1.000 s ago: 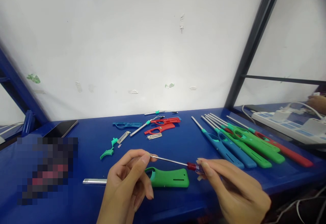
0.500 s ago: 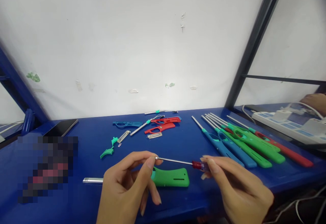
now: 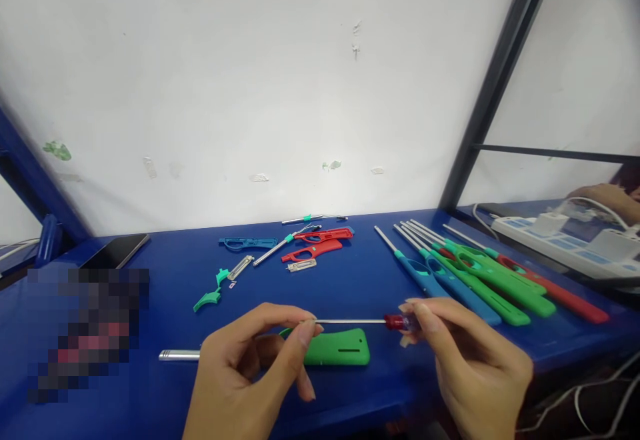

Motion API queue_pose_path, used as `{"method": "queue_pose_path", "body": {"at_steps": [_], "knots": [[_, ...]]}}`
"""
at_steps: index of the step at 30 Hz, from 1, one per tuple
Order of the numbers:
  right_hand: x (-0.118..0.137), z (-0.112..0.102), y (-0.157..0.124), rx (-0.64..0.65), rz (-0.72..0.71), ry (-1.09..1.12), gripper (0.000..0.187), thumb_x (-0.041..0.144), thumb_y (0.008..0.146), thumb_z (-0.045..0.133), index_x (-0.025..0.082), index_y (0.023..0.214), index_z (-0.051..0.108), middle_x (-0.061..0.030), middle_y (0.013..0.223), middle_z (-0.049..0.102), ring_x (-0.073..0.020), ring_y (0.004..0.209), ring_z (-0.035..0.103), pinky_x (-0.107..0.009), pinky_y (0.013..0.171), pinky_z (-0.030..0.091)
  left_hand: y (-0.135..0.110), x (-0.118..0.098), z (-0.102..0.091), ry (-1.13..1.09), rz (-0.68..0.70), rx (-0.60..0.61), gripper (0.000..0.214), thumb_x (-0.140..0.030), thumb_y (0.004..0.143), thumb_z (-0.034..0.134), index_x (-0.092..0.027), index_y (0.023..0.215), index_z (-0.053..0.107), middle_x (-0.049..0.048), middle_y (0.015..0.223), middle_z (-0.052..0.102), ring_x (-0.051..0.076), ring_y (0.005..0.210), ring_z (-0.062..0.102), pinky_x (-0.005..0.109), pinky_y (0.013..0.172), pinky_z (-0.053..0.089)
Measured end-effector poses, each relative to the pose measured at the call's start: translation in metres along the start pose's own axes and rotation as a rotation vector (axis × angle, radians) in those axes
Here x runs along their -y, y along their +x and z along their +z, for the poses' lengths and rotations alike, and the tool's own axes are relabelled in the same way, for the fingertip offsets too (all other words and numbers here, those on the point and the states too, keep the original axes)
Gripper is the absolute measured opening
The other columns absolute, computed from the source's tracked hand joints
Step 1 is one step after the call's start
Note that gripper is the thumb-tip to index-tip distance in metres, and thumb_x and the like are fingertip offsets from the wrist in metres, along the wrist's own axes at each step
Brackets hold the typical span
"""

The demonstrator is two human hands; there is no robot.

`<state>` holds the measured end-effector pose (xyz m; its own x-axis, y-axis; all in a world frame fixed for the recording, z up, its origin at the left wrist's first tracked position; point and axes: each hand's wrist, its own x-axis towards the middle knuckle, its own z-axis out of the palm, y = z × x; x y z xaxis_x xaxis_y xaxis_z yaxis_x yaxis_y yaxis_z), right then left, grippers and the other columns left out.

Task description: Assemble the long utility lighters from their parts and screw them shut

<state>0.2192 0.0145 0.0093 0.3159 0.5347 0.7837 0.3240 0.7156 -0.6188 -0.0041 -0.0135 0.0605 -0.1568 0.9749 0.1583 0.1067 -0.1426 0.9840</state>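
One screwdriver (image 3: 386, 322) is held level between two grips: its shaft end is pinched by the left hand (image 3: 240, 370), its handle (image 3: 396, 322) by the right hand (image 3: 473, 363). Beneath, one green lighter (image 3: 347, 353) is partly hidden by the left grip; beyond the right, two blue lighters (image 3: 430, 285) are seen.

workshop, small-parts sort: blue desk (image 3: 350, 287); black metal post (image 3: 494, 87); scuffed white panel (image 3: 225, 80); screwdriver (image 3: 395, 322) with red collar; red casing half (image 3: 326, 249); small loose metal piece (image 3: 302, 266); long-necked lighters (image 3: 510, 280) in a row; white power strip (image 3: 565, 248) beyond the post, another person's hand (image 3: 607, 196) near it.
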Motion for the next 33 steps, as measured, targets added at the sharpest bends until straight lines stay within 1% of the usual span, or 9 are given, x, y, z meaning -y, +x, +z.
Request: {"method": "queue_pose_path", "body": {"at_steps": [4, 8, 13, 15, 18, 22, 27, 30, 33], "knots": [[-0.002, -0.001, 0.005, -0.017, 0.029, 0.099, 0.009, 0.019, 0.092, 0.08, 0.021, 0.084, 0.082, -0.0024, 0.077, 0.078, -0.0136, 0.049, 0.067, -0.022, 0.046, 0.058, -0.003, 0.004, 0.004, 0.129, 0.043, 0.075, 0.025, -0.051, 0.083, 0.082, -0.027, 0.082, 0.084, 0.0019, 0.047, 0.066, 0.019, 0.043, 0.06, 0.025, 0.044, 0.041], [-0.002, -0.004, 0.008, -0.047, 0.108, 0.22, 0.009, 0.025, 0.095, 0.08, 0.021, 0.086, 0.081, -0.0032, 0.079, 0.077, -0.0127, 0.049, 0.066, -0.022, 0.043, 0.058, -0.005, 0.009, 0.009, 0.161, 0.124, 0.078, 0.021, -0.047, 0.084, 0.081, -0.029, 0.076, 0.085, 0.0044, 0.065, 0.076, 0.022, 0.051, 0.066, 0.031, 0.056, 0.051], [0.004, -0.003, 0.012, -0.028, 0.147, 0.382, 0.017, 0.035, 0.098, 0.078, 0.022, 0.088, 0.08, -0.0017, 0.079, 0.073, -0.0118, 0.052, 0.066, -0.019, 0.041, 0.057, -0.003, 0.018, 0.014, 0.223, 0.259, 0.139, 0.016, -0.041, 0.09, 0.078, -0.033, 0.078, 0.085, 0.0027, 0.076, 0.08, 0.022, 0.061, 0.07, 0.029, 0.059, 0.052], [0.01, -0.001, 0.014, 0.007, 0.145, 0.377, 0.016, 0.036, 0.101, 0.074, 0.023, 0.093, 0.08, -0.0016, 0.082, 0.073, -0.0116, 0.055, 0.067, -0.018, 0.044, 0.058, -0.001, 0.023, 0.017, 0.293, 0.31, 0.163, 0.016, -0.04, 0.094, 0.076, -0.033, 0.082, 0.084, 0.001, 0.081, 0.081, 0.021, 0.066, 0.07, 0.029, 0.063, 0.053], [0.021, 0.001, 0.019, 0.067, 0.148, 0.277, 0.01, 0.031, 0.104, 0.07, 0.027, 0.109, 0.078, -0.0019, 0.09, 0.076, -0.0125, 0.064, 0.072, -0.018, 0.054, 0.062, 0.004, 0.03, 0.023, 0.412, 0.39, 0.225, 0.017, -0.032, 0.099, 0.071, -0.031, 0.084, 0.078, -0.0005, 0.085, 0.078, 0.021, 0.079, 0.07, 0.029, 0.073, 0.055], [0.034, 0.005, 0.027, 0.189, 0.048, 0.15, 0.021, 0.022, 0.105, 0.066, 0.032, 0.122, 0.075, 0.0009, 0.092, 0.076, -0.0119, 0.074, 0.071, -0.018, 0.068, 0.063, 0.012, 0.035, 0.038, 0.508, 0.501, 0.266, 0.014, -0.017, 0.095, 0.072, -0.027, 0.085, 0.073, 0.0014, 0.098, 0.076, 0.025, 0.098, 0.067, 0.034, 0.083, 0.056], [0.034, 0.007, 0.031, 0.414, -0.04, 0.142, 0.035, 0.017, 0.105, 0.064, 0.034, 0.134, 0.071, 0.0019, 0.098, 0.075, -0.0137, 0.087, 0.071, -0.023, 0.079, 0.061, 0.018, 0.038, 0.054, 0.635, 0.484, 0.312, 0.017, -0.009, 0.094, 0.069, -0.024, 0.089, 0.075, 0.0065, 0.108, 0.074, 0.031, 0.105, 0.066, 0.047, 0.089, 0.055], [0.029, 0.009, 0.03, 0.473, -0.035, 0.134, 0.035, 0.016, 0.106, 0.063, 0.034, 0.135, 0.07, 0.0024, 0.103, 0.076, -0.0134, 0.089, 0.071, -0.024, 0.082, 0.059, 0.022, 0.039, 0.056, 0.716, 0.433, 0.338, 0.018, -0.009, 0.096, 0.066, -0.023, 0.09, 0.076, 0.0078, 0.109, 0.075, 0.033, 0.104, 0.067, 0.051, 0.09, 0.053], [0.025, 0.011, 0.029, 0.488, -0.025, 0.108, 0.034, 0.018, 0.106, 0.064, 0.035, 0.135, 0.07, 0.003, 0.103, 0.076, -0.0134, 0.088, 0.071, -0.024, 0.082, 0.057, 0.024, 0.039, 0.054, 0.746, 0.372, 0.36, 0.018, -0.011, 0.099, 0.065, -0.023, 0.092, 0.077, 0.0061, 0.106, 0.076, 0.03, 0.099, 0.069, 0.049, 0.09, 0.053]]}}
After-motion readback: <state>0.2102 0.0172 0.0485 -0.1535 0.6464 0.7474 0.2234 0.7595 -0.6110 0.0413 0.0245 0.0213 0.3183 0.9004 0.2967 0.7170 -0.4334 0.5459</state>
